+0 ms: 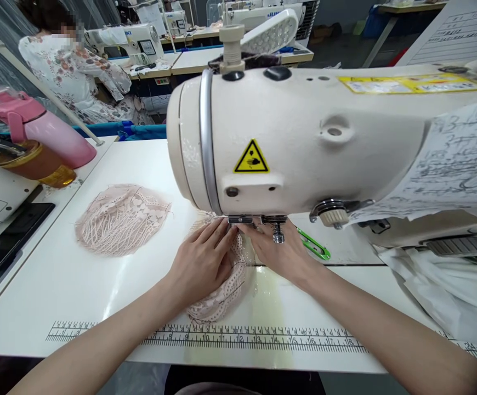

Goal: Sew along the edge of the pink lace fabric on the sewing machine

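Note:
Under the head of a white sewing machine [296, 137] lies a pink lace piece [217, 302], its upper end close to the needle area. My left hand [205, 252] rests flat on the lace with its fingers extended toward the needle. On the other side, my right hand [277, 247] reaches under the machine head at the lace's edge; its fingertips are partly hidden by the machine. Beside that hand lies a green thread snipper [314, 245]. A second pink lace cup [121, 219] sits apart on the table to the left.
A ruler strip [238, 337] runs along the table's front. At left are a pink bottle [53, 131], an amber cup [37, 162] and a black phone [14, 236]. White fabric [439, 285] is piled at right. A person [74, 77] in a floral top sits behind at another machine.

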`<state>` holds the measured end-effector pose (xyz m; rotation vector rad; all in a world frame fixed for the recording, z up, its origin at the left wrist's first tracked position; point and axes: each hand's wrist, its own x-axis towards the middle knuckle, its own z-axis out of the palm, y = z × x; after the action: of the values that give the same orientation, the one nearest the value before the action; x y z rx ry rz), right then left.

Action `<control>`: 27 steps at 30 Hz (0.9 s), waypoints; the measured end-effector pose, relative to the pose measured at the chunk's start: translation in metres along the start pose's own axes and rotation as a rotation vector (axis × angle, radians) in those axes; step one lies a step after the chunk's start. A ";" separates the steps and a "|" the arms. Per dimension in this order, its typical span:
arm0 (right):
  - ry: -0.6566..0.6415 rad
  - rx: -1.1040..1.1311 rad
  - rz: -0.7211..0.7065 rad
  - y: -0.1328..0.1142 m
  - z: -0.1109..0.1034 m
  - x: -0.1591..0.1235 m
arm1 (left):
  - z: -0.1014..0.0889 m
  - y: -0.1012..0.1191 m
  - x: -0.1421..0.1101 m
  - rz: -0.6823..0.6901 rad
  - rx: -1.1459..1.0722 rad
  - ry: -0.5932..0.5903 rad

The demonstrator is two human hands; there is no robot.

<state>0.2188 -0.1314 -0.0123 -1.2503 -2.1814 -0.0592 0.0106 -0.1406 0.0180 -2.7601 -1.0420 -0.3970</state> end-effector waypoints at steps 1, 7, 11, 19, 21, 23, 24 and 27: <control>-0.007 -0.010 0.005 -0.001 -0.002 0.001 | 0.001 0.000 0.000 0.001 0.000 0.004; -0.068 -0.180 -0.146 -0.010 -0.021 0.002 | -0.007 0.000 0.002 -0.001 -0.010 0.035; -0.019 -0.086 -0.331 -0.010 -0.027 0.001 | -0.035 0.005 0.001 0.099 -0.035 0.079; -0.089 0.124 -0.468 -0.007 -0.022 -0.001 | -0.064 0.016 -0.045 0.597 0.165 -0.028; -0.100 0.129 -0.468 -0.007 -0.023 -0.001 | -0.058 0.019 -0.058 0.582 0.217 -0.052; -0.114 0.136 -0.463 -0.008 -0.026 -0.001 | -0.054 0.021 -0.067 0.516 0.198 -0.025; -0.120 0.143 -0.460 -0.008 -0.028 -0.001 | -0.053 0.021 -0.069 0.458 0.154 -0.005; -0.131 0.181 -0.463 -0.009 -0.032 0.000 | -0.061 0.017 -0.066 0.133 -0.067 -0.003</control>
<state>0.2272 -0.1471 0.0161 -0.6492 -2.4864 0.0330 -0.0367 -0.2093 0.0547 -2.8697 -0.8542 -0.4156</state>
